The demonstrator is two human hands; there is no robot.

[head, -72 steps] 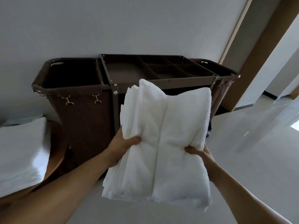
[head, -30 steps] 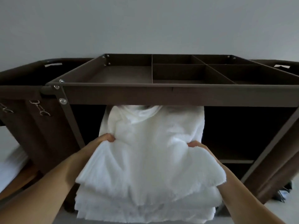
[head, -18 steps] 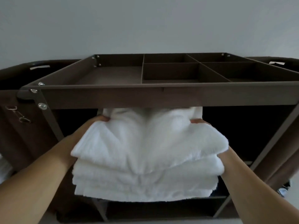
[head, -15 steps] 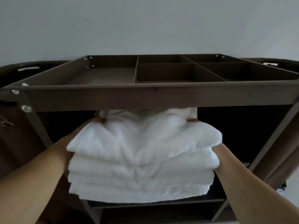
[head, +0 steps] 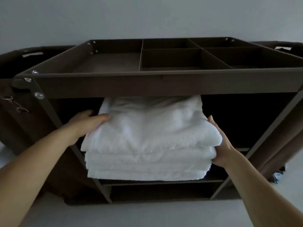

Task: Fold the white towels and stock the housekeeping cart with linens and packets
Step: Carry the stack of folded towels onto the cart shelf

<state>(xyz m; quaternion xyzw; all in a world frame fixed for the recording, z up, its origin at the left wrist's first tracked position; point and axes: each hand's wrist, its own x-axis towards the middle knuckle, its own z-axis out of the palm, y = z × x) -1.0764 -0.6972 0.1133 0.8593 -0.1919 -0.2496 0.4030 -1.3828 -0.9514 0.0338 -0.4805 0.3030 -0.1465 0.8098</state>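
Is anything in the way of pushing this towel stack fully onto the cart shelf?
Nothing visible. The towel stack is partly on the shelf, under the top tray's front rail, with dark open space on either side. The back of the shelf is hidden.

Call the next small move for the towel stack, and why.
Probably slide the towel stack deeper onto the cart shelf: its front edge sits about level with the shelf lip, only its back lies under the top tray, and left hand and right hand flank it.
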